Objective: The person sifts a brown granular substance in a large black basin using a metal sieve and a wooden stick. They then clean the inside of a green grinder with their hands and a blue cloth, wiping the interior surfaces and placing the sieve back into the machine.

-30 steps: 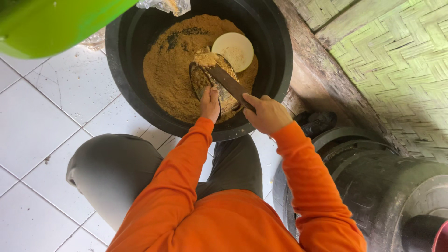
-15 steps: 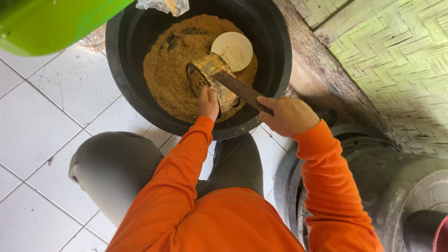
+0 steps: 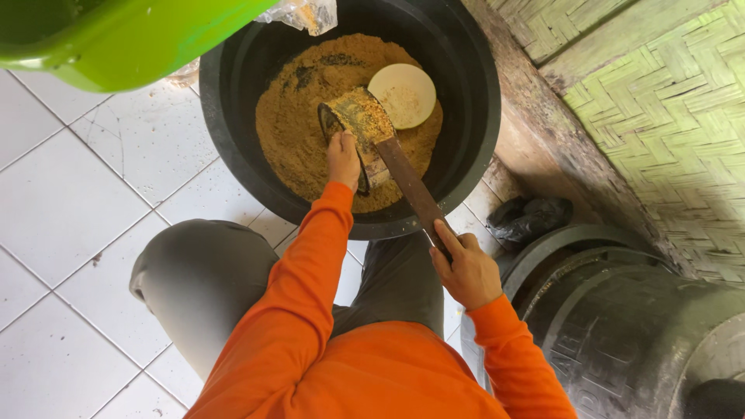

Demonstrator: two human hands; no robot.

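Clear crumpled plastic bag (image 3: pixel 304 14) at far rim of black tub (image 3: pixel 473 116). Tub on white tile floor (image 3: pixel 70 202), filled with tan meal (image 3: pixel 291 132); pale round lid (image 3: pixel 402 95) on meal. Left hand (image 3: pixel 343 159) fingers curled onto meal-crusted tin can (image 3: pixel 361 128) at tub centre. Right hand (image 3: pixel 466 268) fingers wrapped round brown wooden stick (image 3: pixel 411 190) laid across can.

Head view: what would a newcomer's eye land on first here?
The big black tub of tan powder at top centre. Over it, the left hand grips a small can heaped with powder, and the right hand holds a flat wooden stick laid across its mouth. A green basin juts in at top left.
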